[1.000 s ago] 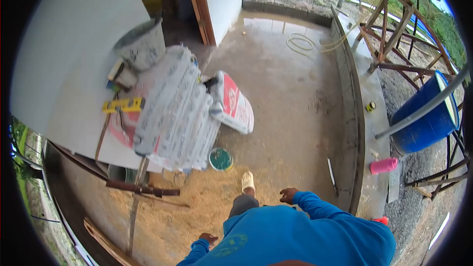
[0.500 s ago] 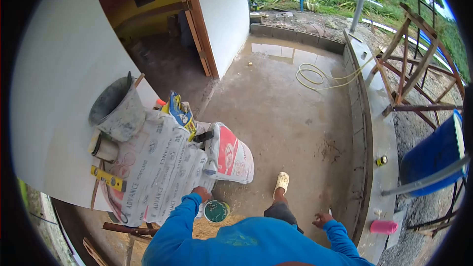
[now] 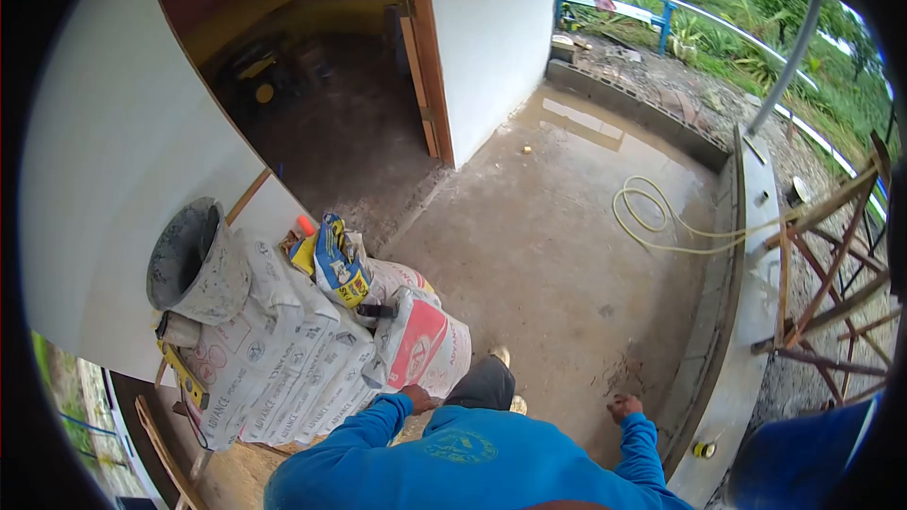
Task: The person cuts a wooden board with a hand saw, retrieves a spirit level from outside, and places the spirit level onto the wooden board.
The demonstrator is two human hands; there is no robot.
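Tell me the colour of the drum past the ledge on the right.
The drum is blue, best seen in the head view.

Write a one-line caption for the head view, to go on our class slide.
A person in blue beside stacked bags and a bucket, a hose looped on the wet floor ahead.

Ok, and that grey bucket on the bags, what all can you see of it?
The bucket is round and wide-mouthed, plastic by the look of it, its outside smeared with dried, cement-like splashes. Its mouth is open upward and the inside is dark; something darker shows at the far side, too unclear to name. It sits on the stacked bags near the white wall. Neither hand touches it. I can't tell if it leans.
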